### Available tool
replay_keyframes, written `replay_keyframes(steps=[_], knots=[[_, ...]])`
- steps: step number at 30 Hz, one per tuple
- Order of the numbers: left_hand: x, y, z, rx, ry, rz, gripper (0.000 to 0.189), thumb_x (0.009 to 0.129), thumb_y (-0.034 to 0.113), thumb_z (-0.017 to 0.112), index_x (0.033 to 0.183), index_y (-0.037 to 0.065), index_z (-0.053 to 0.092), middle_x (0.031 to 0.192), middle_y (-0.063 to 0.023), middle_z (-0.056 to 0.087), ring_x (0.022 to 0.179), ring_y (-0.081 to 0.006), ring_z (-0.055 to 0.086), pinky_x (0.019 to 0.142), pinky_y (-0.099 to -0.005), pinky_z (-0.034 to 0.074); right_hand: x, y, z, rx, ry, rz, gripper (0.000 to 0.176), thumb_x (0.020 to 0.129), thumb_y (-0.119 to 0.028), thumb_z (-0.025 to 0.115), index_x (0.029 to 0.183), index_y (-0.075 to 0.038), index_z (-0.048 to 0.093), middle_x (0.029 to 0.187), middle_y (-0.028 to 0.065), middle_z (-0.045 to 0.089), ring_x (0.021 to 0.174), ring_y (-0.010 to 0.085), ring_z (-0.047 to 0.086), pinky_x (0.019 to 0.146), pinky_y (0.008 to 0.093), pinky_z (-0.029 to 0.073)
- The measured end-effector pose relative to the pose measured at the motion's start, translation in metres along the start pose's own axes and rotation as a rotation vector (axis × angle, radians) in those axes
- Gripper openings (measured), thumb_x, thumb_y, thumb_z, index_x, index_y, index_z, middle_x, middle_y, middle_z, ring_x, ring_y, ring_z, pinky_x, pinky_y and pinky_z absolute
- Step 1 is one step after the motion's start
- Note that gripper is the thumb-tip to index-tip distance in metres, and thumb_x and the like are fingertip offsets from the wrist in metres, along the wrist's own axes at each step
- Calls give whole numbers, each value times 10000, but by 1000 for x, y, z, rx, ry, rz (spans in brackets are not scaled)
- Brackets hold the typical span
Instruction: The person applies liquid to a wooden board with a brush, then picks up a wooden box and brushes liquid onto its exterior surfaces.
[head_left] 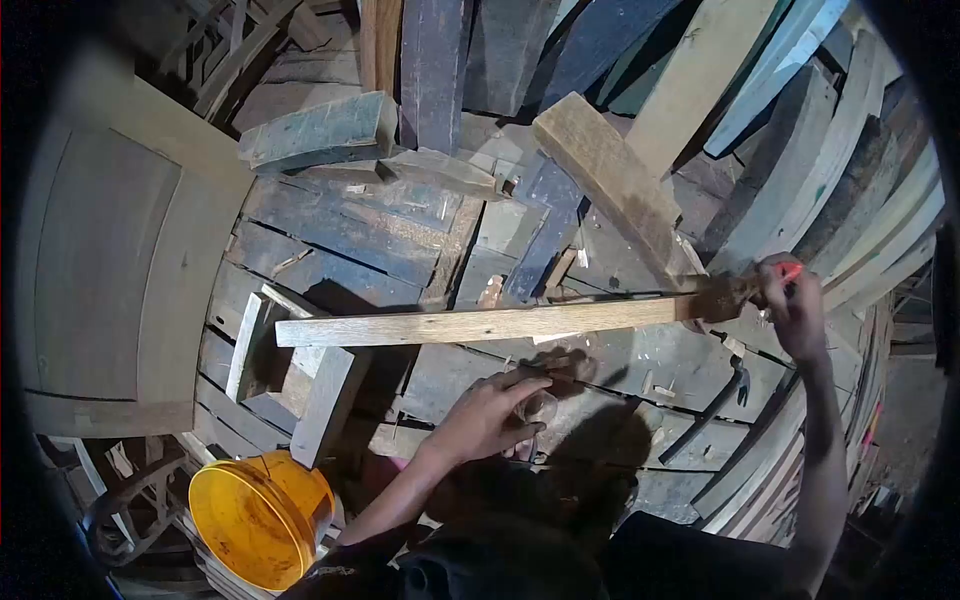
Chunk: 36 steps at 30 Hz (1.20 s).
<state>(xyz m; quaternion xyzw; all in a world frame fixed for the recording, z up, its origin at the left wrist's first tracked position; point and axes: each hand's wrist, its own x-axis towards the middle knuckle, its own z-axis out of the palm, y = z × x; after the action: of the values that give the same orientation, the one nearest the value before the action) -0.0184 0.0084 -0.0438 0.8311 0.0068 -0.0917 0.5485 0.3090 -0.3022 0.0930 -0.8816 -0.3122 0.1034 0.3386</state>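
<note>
A long light wooden strip (480,324) lies across the work area, its left end over a small wooden frame (250,345). The strip's right end is dark brown and looks wet. At that end my right hand (798,310) is closed around a tool with a red part (790,272), seemingly a brush; its tip blurs into the dark wood. Below the strip, my left hand (485,412) curls around a small clear cup (538,408), whose contents I cannot make out.
An orange bucket (250,520) stands at the lower left, near a panelled wooden board (100,280). A hammer (712,410) lies right of centre. A thick wooden block (610,180) and a bluish block (320,132) lie beyond the strip. Curved timbers (840,170) are stacked along the right.
</note>
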Motion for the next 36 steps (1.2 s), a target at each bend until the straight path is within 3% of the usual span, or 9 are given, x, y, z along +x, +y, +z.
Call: replay_keyframes(steps=[1, 5, 10, 13, 17, 19, 24, 33, 36], knots=[[-1, -1, -1, -1, -9, -2, 702, 827, 142, 863, 1473, 109, 589, 1283, -238, 684, 1144, -439, 699, 983, -492, 561, -3, -9, -13, 26, -13, 174, 313, 1110, -277, 595, 1076, 10, 715, 768, 4, 625, 689, 90, 564, 646, 267, 472], [-3, -3, -2, -17, 33, -2, 709, 842, 112, 858, 1480, 75, 550, 1277, -224, 690, 1173, -421, 694, 992, -479, 553, -12, -48, -20, 212, 84, 353, 264, 1091, -272, 626, 1129, -32, 731, 817, 17, 689, 690, 99, 617, 632, 256, 476], [0, -19, 14, -237, 107, -100, 640, 860, 41, 854, 1389, 65, 494, 1253, -171, 699, 1199, -337, 695, 996, -407, 547, -16, -70, 8, 434, -172, 254, 209, 1055, -190, 661, 1192, -32, 653, 1022, 105, 776, 793, 158, 742, 642, 260, 551], [0, -42, 30, -262, 162, -85, 631, 868, 70, 863, 1384, 69, 500, 1250, -166, 691, 1181, -324, 693, 1008, -410, 541, -14, -94, 31, 510, -224, 209, 261, 1039, -208, 710, 1166, 12, 650, 936, 115, 763, 763, 153, 732, 648, 275, 570], [-1, -51, 47, -91, 233, -55, 603, 843, 92, 886, 1347, 74, 557, 1319, -166, 643, 1237, -333, 641, 1056, -419, 522, -12, -103, 33, 519, -304, 302, 304, 1026, -231, 744, 1167, 22, 652, 917, 121, 757, 793, 144, 732, 677, 283, 581], [1, -48, 51, -106, 191, -79, 622, 834, 127, 890, 1372, 80, 580, 1407, -178, 575, 1325, -389, 561, 1094, -453, 497, -12, -103, 29, 513, -330, 320, 315, 1024, -238, 751, 1176, 20, 654, 934, 124, 758, 812, 143, 735, 679, 283, 581], [3, -51, 69, 180, 160, -10, 642, 809, 139, 846, 1395, 123, 584, 1437, -204, 531, 1318, -487, 507, 1105, -547, 460, -27, -100, 27, 514, -235, 353, 297, 1026, -245, 726, 1221, -33, 657, 987, 105, 780, 836, 155, 732, 659, 280, 552], [13, -64, 76, 157, 108, -37, 667, 791, 141, 833, 1411, 146, 588, 1401, -200, 542, 1314, -480, 498, 1108, -555, 455, -17, -94, 62, 606, -63, 487, 376, 1041, -337, 659, 1293, -61, 621, 981, 86, 768, 783, 123, 675, 666, 263, 494], [16, -70, 75, 180, 112, -5, 690, 780, 138, 839, 1421, 157, 584, 1376, -197, 549, 1304, -477, 510, 1102, -560, 457, -14, -101, 73, 894, 58, 519, 405, 1041, -363, 658, 1312, -62, 634, 1014, 98, 761, 771, 131, 647, 652, 260, 461]])
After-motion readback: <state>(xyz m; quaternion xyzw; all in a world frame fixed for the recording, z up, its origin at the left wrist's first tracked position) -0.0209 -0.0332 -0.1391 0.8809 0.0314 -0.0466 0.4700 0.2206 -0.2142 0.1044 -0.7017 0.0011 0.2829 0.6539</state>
